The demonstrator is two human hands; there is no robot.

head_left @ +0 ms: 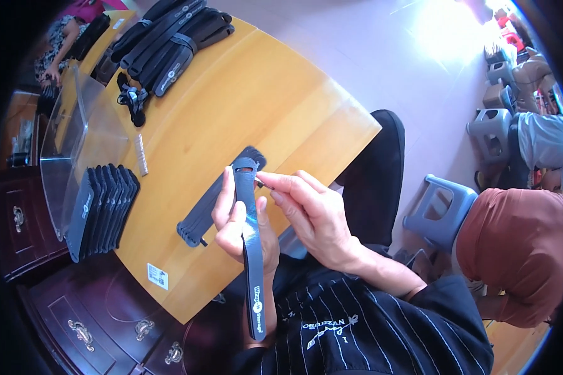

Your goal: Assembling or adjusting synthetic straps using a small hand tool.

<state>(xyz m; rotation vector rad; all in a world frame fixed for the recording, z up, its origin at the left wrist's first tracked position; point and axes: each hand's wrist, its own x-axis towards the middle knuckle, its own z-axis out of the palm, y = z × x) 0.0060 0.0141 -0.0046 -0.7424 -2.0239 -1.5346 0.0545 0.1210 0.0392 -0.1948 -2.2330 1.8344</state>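
Note:
My left hand (238,219) grips a long black strap (251,250) upright over the wooden table (250,106); the strap has a slot near its top end and a round white mark near its lower end. My right hand (306,209) pinches a small pale piece (259,181) at the strap's slotted top end. Under the hands a short pile of black straps (209,209) lies flat on the table.
A row of black pouches (103,206) stands at the table's left edge beside a clear plastic tray (75,137). Several long black straps (169,40) are piled at the far end. A person in an orange top (519,250) sits on my right, by grey stools (438,209).

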